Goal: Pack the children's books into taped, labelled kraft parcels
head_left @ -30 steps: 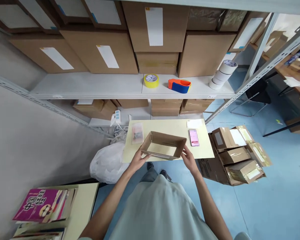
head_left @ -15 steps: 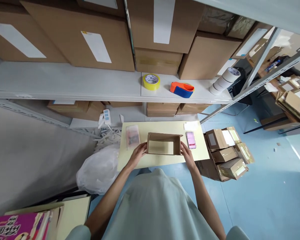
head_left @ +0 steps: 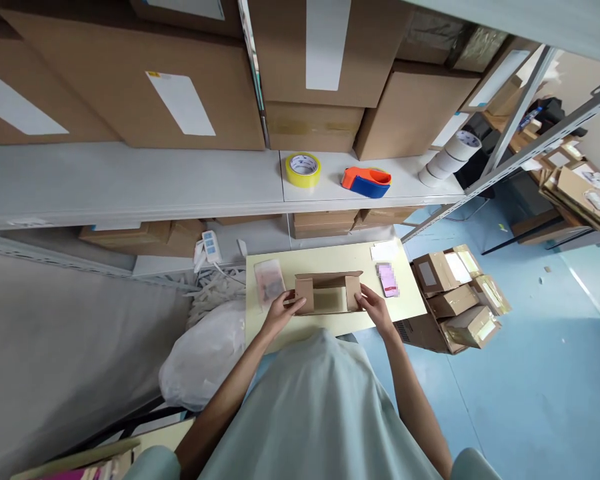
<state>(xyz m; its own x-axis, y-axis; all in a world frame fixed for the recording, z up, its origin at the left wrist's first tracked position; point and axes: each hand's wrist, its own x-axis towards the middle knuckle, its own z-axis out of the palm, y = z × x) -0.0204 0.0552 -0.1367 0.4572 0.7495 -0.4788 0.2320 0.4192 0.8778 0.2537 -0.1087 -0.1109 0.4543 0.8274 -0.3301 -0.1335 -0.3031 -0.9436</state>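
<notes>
A small brown cardboard box (head_left: 305,296) is held over the pale yellow table (head_left: 405,308), its two short end flaps folded inward. Pale yellow shows between the flaps. My left hand (head_left: 279,315) grips the box's left end, fingers on that flap. At the opposite end, my right hand (head_left: 374,308) holds the box with fingertips on the right flap. Just beyond my left hand lies a clear plastic packet (head_left: 269,281) with something dark inside. A phone with a pink screen (head_left: 387,280) rests to the right of the box, near a white paper (head_left: 384,251).
A grey shelf (head_left: 205,180) spans the front, bearing yellow tape (head_left: 303,170), an orange-and-blue tape dispenser (head_left: 366,182), white rolls (head_left: 450,159) and large boxes (head_left: 190,73). A white plastic bag (head_left: 205,357) sits left; a carton of taped parcels (head_left: 460,300) stands on the right floor.
The box was tilted, then levelled, with its end flaps not covering the opening; now both short flaps are folded inward. My fingers have moved onto them. The view has shifted.
</notes>
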